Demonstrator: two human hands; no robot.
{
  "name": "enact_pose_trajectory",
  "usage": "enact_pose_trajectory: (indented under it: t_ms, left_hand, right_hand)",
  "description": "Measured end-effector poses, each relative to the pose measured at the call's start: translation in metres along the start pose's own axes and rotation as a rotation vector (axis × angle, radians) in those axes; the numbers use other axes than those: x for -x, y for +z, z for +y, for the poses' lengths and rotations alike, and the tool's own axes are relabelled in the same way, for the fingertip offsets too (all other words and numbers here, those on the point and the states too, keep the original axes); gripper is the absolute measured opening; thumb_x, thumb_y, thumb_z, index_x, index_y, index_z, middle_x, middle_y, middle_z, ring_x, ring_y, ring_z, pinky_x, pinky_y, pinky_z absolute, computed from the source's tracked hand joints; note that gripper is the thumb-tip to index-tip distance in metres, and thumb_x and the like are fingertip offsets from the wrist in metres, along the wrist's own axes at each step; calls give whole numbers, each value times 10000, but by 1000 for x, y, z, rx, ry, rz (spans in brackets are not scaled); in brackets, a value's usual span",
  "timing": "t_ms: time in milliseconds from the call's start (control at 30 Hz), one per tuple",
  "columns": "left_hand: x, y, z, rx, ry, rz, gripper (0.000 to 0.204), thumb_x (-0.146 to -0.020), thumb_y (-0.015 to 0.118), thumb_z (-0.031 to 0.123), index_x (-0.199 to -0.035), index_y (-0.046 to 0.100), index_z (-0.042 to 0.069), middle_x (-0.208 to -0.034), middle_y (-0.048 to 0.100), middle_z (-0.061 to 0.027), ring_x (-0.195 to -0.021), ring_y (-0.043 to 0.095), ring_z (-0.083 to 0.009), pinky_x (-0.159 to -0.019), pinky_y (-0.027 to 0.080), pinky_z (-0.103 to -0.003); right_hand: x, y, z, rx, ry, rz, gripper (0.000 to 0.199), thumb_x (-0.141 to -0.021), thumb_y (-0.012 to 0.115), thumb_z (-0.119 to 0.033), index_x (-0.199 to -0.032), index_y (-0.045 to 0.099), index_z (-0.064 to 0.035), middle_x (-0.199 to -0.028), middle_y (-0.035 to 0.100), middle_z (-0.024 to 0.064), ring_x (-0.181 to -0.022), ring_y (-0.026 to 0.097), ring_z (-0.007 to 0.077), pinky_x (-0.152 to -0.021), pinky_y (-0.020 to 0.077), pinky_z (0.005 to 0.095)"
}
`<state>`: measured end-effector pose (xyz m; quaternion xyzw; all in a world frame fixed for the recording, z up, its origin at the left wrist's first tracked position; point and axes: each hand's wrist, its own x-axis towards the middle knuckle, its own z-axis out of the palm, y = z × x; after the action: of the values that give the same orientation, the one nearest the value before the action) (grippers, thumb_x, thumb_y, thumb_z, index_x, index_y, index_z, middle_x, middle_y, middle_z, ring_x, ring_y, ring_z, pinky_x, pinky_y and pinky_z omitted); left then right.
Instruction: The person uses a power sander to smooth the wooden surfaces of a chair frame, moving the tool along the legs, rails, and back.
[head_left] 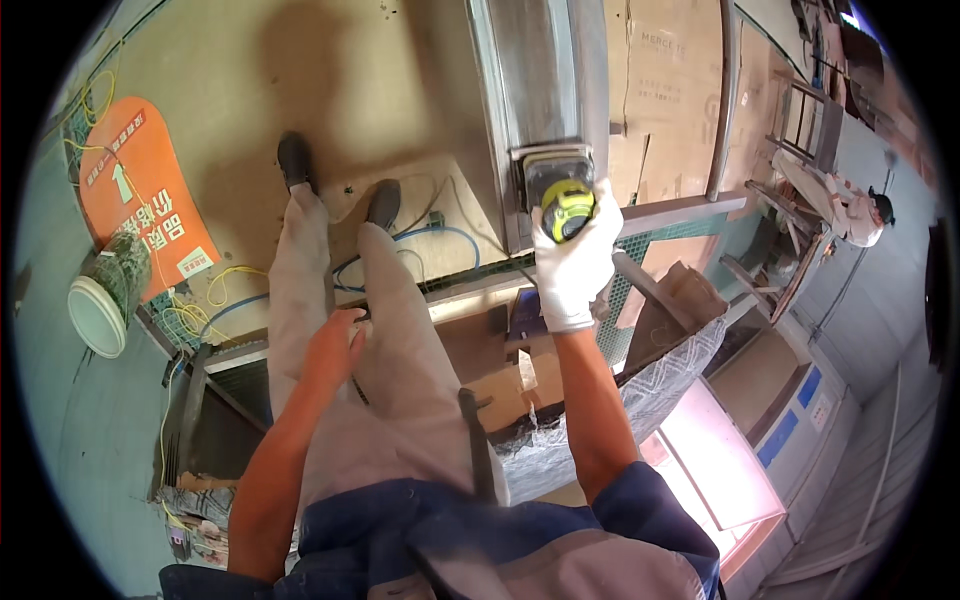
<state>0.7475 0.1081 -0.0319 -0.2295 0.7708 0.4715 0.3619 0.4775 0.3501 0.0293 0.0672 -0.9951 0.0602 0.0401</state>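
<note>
Right grip point(572, 262): gloved white, fingers clamping around a yellow tape measure point(567, 208), pressing it against the near end of the grey metal beam point(545, 80).
Left grip point(335, 345): bare, resting on the thigh of the pale trousers point(385, 400); fingers curling together, holding nothing visible.
Tape measure: sitting at the beam's capped end, right of the shoes point(338, 180).
Step in hand: seemingly setting the tape at the beam end for a reading.
Next move calls for: probably a steady case and a straight pull along the beam.
Floor point(230, 90): plywood sheet, blue cable point(440, 235) lying left of the beam.
Far left: orange sign point(135, 190), white bucket point(100, 310) just beside it.
Far right: another person point(860, 215) standing near timber.
</note>
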Motion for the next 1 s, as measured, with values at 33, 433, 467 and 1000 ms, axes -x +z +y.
enact_pose_trajectory:
  t_ms: [33, 433, 467, 1000]
  left_hand:
    - [-2, 2, 0, 26, 49, 38, 323, -990, 692, 167, -1293, 648, 63, -1224, 705, -169, -1095, 699, -404, -939, 561, -467]
    - [-28, -5, 37, 95, 143, 160, 330, -983, 712, 168, -1301, 654, 101, -1185, 712, -149, -1025, 699, -380, -888, 563, -457]
    - [-30, -3, 37, 104, 138, 173, 326, -988, 706, 173, -1302, 654, 103, -1187, 711, -145, -1034, 697, -378, -891, 563, -459]
    - [-48, -27, 81, 185, 137, 127, 351, -972, 727, 154, -1311, 675, 81, -1230, 729, -172, -1072, 718, -392, -916, 586, -437]
  right_hand:
    - [-13, 2, -10, 11, -19, 18, 949, -787, 927, -271, -1580, 457, -47, -1379, 601, 194, -1240, 656, 369, -988, 589, 440]
    - [-129, 14, -77, -74, -112, 53, 924, -769, 943, -253, -1547, 469, -98, -1370, 599, 179, -1179, 691, 371, -961, 595, 458]
    - [-125, 13, -75, -67, -113, 36, 920, -771, 941, -247, -1549, 472, -103, -1367, 600, 181, -1182, 690, 368, -963, 595, 457]
    - [-153, 0, -104, -92, -11, -115, 764, -832, 873, -173, -1523, 596, -345, -1399, 566, 203, -1060, 720, 358, -915, 608, 411]
